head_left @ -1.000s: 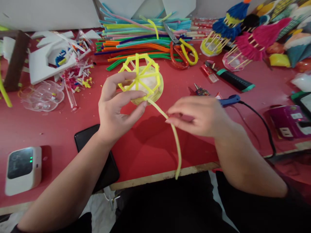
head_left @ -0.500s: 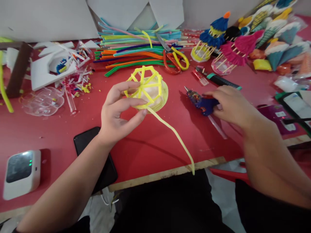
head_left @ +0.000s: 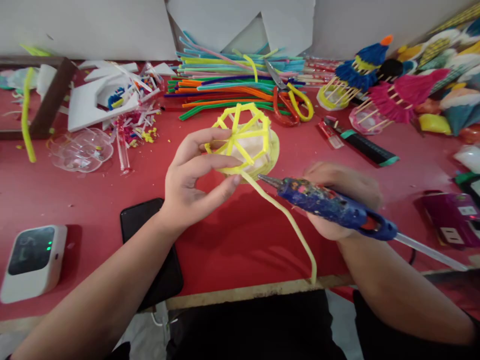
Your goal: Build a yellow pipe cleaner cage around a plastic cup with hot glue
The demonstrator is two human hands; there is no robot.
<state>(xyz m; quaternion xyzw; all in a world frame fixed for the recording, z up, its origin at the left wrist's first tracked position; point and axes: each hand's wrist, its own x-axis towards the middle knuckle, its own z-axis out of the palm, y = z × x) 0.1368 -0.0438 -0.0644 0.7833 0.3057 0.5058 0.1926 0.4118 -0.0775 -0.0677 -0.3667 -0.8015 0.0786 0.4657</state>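
While a pale yellow strand [head_left: 279, 205] trails to the near edge of the red table [head_left: 240, 250], the right hand [head_left: 345, 182] is wrapped around a blue glue gun [head_left: 322, 202], nozzle just beside the strand. The left hand [head_left: 202, 175] grips a yellow spoked frame [head_left: 243, 135] between thumb and fingers, mid-table; beyond it lie scissors [head_left: 282, 86] and coloured pipe cleaners [head_left: 225, 87].

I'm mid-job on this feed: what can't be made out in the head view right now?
In the head view:
Right hand: finger positions partly hidden behind the glue gun, and blurred.
Nozzle: too small to tell whether glue is on its tip.
Yellow frame: part covered by the left hand.
Phone: partly hidden by the left forearm.
White device: screen markings too faint to read.
Colourful pile: cut off by the right edge.
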